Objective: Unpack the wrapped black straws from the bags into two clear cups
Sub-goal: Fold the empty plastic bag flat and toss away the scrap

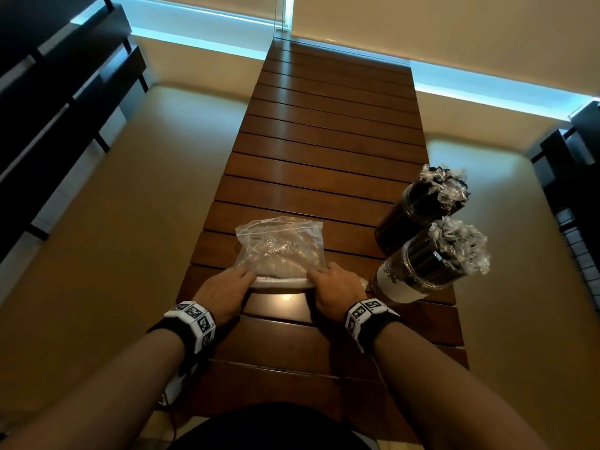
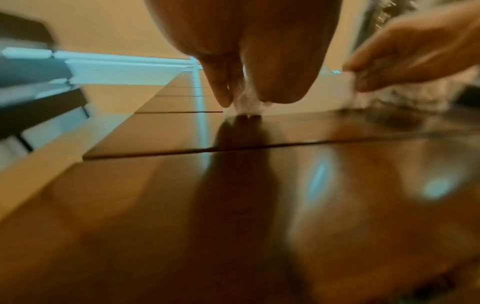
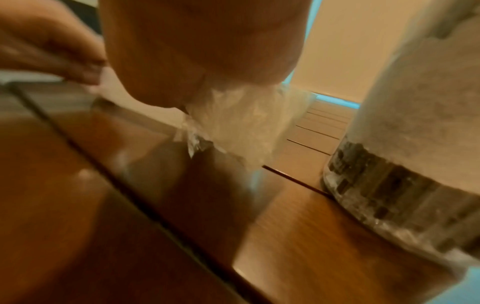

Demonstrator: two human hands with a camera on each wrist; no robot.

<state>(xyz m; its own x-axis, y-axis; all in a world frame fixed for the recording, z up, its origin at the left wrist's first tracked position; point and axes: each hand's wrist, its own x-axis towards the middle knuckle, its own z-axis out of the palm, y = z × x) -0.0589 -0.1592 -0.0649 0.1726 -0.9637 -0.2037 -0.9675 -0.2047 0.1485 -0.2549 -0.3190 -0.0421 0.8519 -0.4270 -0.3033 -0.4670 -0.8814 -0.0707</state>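
A clear zip bag [image 1: 281, 248] lies crumpled on the wooden slatted table [image 1: 324, 141], and I see no black straws inside it. My left hand [image 1: 248, 277] pinches the bag's near left corner; the left wrist view shows plastic [image 2: 245, 103] caught between thumb and fingers. My right hand [image 1: 312, 275] grips the near right corner, with bunched plastic [image 3: 241, 123] under it. Two clear cups stand at the right, the far cup [image 1: 418, 206] and the near cup [image 1: 422, 267], both packed with wrapped black straws [image 1: 454, 245]. The near cup [image 3: 415, 154] sits close beside my right hand.
The table is long and narrow, with its right edge [image 1: 457, 287] just past the cups. Beige floor [image 1: 130, 222] lies on both sides. Dark furniture [image 1: 48, 92] stands at the far left and dark furniture [image 1: 574, 190] at the far right.
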